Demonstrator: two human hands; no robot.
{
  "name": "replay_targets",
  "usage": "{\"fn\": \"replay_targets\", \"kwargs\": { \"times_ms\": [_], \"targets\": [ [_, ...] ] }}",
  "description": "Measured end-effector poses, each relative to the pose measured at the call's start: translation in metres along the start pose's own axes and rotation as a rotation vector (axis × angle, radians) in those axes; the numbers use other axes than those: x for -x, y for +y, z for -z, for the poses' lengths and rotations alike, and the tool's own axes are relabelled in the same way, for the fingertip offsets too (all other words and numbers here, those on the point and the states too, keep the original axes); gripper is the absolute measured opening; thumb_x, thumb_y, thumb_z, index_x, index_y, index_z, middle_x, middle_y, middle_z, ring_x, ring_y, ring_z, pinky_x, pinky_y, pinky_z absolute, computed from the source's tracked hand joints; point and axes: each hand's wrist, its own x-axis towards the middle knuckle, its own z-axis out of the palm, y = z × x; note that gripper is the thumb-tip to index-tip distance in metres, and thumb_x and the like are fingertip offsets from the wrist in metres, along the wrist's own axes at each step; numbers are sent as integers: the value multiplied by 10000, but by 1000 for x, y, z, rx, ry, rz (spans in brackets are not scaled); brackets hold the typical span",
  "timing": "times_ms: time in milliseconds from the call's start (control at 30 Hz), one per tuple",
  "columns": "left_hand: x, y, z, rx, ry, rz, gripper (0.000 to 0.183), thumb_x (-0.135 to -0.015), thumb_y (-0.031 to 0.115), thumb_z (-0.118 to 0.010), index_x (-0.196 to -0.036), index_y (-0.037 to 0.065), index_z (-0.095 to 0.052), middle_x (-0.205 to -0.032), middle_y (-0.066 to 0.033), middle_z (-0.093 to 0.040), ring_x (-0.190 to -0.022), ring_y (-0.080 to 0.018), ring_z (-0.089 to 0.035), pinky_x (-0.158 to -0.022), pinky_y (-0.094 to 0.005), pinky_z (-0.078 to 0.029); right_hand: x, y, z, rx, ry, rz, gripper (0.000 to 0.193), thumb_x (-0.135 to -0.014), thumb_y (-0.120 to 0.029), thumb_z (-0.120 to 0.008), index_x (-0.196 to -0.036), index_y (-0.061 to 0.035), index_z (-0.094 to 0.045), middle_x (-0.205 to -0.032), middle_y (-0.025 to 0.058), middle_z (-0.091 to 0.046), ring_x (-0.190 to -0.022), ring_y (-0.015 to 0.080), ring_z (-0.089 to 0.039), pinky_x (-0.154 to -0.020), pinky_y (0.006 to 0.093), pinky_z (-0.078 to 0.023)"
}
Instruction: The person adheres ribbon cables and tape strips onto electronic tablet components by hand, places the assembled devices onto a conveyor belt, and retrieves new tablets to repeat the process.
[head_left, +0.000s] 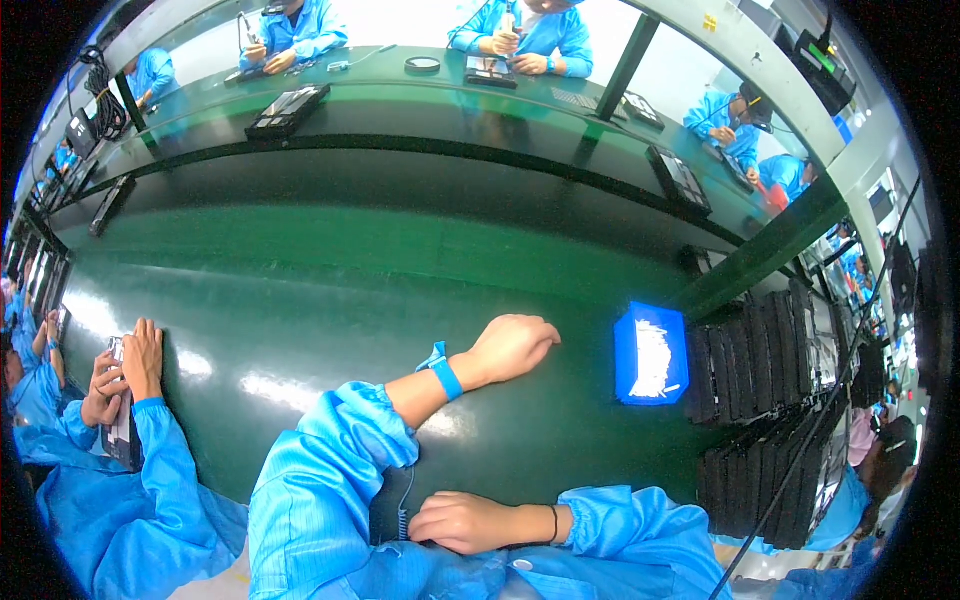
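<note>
Your left hand [510, 348] lies over the middle of the tabletop [300, 310], fingers loosely curled; its palm is turned away, so you cannot tell whether anything is in it. Your right hand [462, 522] is at the near edge, fingers bent under and their tips hidden, so its grasp cannot be told either. A coiled cord [403, 522] hangs just beside it.

The nearest thing to your left hand is the blue bin [626, 360], well toward the right edge of the tabletop and apart from your fingers. It looks like stiff, thin plastic, probably light and easy to slide. Take it by two opposite outer walls, just below the rim, and keep it level: the small white pieces [652, 360] heaped inside look loose and light, and a tilt could spill them. Pinch those singly with your fingertips.

Just beyond the bin, along the right edge, the black slabs [750, 360] sit in close rows. They look rigid, likely heavier and smooth; grip one by its sides, with no pressure on its face.
</note>
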Motion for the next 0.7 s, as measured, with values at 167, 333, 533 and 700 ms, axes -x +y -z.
{"fn": "replay_targets", "kwargs": {
  "times_ms": [167,333,533,700],
  "targets": [
    [1,-2,-2,5,6,-9,157,-837,131,-549,-892,59,-678,-826,-149,-666,-814,-349,-636,-726,-458,-505,0,-1,0,2,4,8,192,-823,-43,-591,-1010,-42,-635,-1066,72,-632,-946,250,-591,-811,368,-461],
    [1,-2,-3,-4,8,-1,155,-837,130,-552,-898,63,-677,-825,-148,-664,-814,-347,-635,-722,-459,-504,1,-1,1,0,-6,7,190,-826,-40,-587,-1010,-40,-635,-1073,77,-631,-952,254,-591,-813,371,-460],
    [0,0,-2,-7,-11,12,157,-835,131,-553,-906,62,-675,-840,-143,-662,-823,-346,-633,-734,-455,-505,2,0,-2,-11,27,17,177,-812,-64,-587,-984,-35,-621,-1016,87,-623,-922,269,-582,-791,378,-454],
    [1,1,-2,-11,-11,18,158,-833,128,-554,-905,62,-678,-842,-143,-663,-823,-344,-633,-741,-455,-505,2,-1,0,-6,-15,-9,168,-835,-47,-582,-996,-37,-631,-1066,78,-630,-953,255,-590,-814,367,-458]
  ]
}}
